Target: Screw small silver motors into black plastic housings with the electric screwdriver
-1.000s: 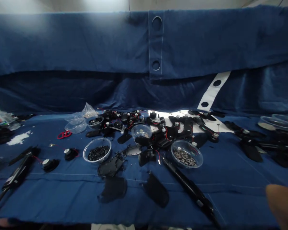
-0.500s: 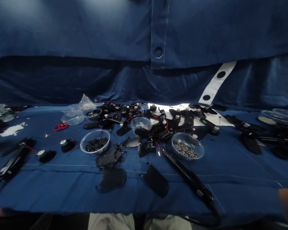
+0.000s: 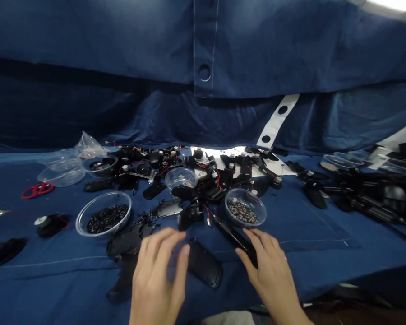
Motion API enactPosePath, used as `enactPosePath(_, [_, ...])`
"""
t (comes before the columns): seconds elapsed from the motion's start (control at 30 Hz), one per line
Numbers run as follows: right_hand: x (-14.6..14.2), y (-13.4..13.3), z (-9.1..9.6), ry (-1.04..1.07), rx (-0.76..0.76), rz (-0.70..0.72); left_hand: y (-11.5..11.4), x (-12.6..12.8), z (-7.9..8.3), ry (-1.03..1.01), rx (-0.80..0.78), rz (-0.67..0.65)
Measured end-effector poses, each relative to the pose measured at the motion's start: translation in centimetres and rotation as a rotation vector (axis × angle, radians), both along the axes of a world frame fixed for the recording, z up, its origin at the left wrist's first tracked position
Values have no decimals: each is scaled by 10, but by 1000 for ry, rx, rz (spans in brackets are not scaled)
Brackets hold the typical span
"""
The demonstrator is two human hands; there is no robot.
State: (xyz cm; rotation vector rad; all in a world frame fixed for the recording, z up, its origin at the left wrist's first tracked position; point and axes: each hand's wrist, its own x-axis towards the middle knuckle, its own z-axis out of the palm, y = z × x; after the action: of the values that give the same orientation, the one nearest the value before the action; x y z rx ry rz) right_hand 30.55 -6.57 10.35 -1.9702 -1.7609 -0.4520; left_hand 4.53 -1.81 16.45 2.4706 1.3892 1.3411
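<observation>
Right, here's the action on the blue-cloth bench point(image 3: 307, 266)! The right hand point(image 3: 267, 275) comes in on a long black casing point(image 3: 232, 237), fingers spread over its near end and touching it (a firm grip? can't tell from here). That casing lies just right of centre, its long axis slanting from far-left to near-right, and its far tip stops just short of a clear bowl of small parts point(image 3: 245, 208). Over on the left, the left hand point(image 3: 159, 275) hangs blurred with its fingers apart, above a black oval shell point(image 3: 205, 262) and a jagged black shell point(image 3: 126, 243). Farther off sits a tangled pile of black parts with red wires point(image 3: 203, 192), a small clear bowl point(image 3: 181, 178) on top of it. To the left, a clear bowl of black screws point(image 3: 103, 214) sits near red-handled scissors point(image 3: 37, 190).
</observation>
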Motion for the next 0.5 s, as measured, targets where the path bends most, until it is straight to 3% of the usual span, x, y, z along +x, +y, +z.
enactPosePath(0.1, [2,-6,-32,-35,-11,-59,39,24,-4,328,-97,-46])
enactPosePath(0.17, [3,-10,-39,-35,-16,-53,57,40,-3,573,-169,-39])
enactPosePath(0.23, [4,-17,-37,-29,-11,-30,69,54,-2,691,-240,-23])
enactPosePath(0.37, [7,-41,-21,60,78,7,86,58,0,694,-319,-51])
enactPosePath(0.5, [9,-58,-3,340,200,5,95,27,0,562,-430,-64])
